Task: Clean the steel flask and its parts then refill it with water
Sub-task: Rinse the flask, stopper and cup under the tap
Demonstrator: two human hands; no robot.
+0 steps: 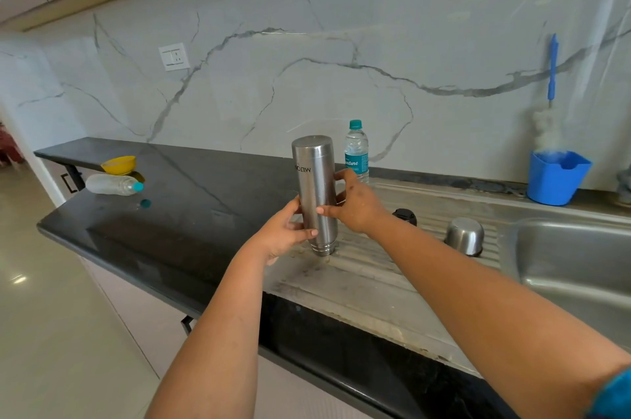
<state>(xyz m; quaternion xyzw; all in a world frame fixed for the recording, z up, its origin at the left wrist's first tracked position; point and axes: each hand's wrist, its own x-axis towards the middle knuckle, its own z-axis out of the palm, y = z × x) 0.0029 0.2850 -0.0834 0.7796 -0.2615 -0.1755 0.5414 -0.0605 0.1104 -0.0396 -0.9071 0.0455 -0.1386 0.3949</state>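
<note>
Both hands — left hand (285, 230) and right hand (355, 203) — are curling their fingers around the upturned steel flask (316, 195), mouth down on the ribbed drainboard (368, 282). Being wet, it risks slipping and toppling toward the water bottle (356, 152) behind.

One view only, from a wide-angle camera worn on the person's head. It looks forward and down across the black table (177, 213) toward the marble wall (307, 60), taking the table's front edge at a slant. The drainboard (368, 282) lies near, just below centre, with both forearms reaching in from the bottom edge. The sink (580, 258) is cut off at the right edge; floor shows left of the table.
</note>
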